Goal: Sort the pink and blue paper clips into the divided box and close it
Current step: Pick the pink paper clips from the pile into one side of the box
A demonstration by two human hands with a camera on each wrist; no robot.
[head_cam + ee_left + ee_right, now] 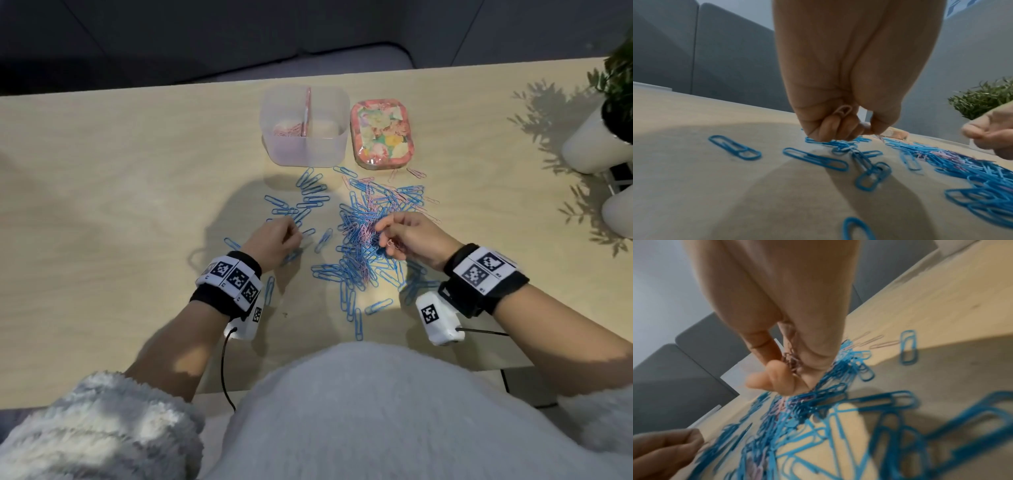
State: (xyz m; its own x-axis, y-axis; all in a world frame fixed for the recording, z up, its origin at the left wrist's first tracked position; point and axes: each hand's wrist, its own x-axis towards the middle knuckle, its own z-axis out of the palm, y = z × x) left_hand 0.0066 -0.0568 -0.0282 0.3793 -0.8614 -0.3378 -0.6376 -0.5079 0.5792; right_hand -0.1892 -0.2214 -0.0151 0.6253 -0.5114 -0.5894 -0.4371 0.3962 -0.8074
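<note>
Over the desk [120, 178] both hands hover — left hand [274, 240] and right hand [416, 240] each curl fingers [840, 128] around pink clips [792, 363], blue clips [359, 246] strewn beneath.

Pale wooden table [120, 178], bearing: translucent divided box [305, 150], open, at the far edge; floral lid [382, 133] just beside it; scattered blue paper clips [310, 195]; mixed blue-and-pink clip heap [370, 236]; white plant pots [594, 144] at right.
</note>
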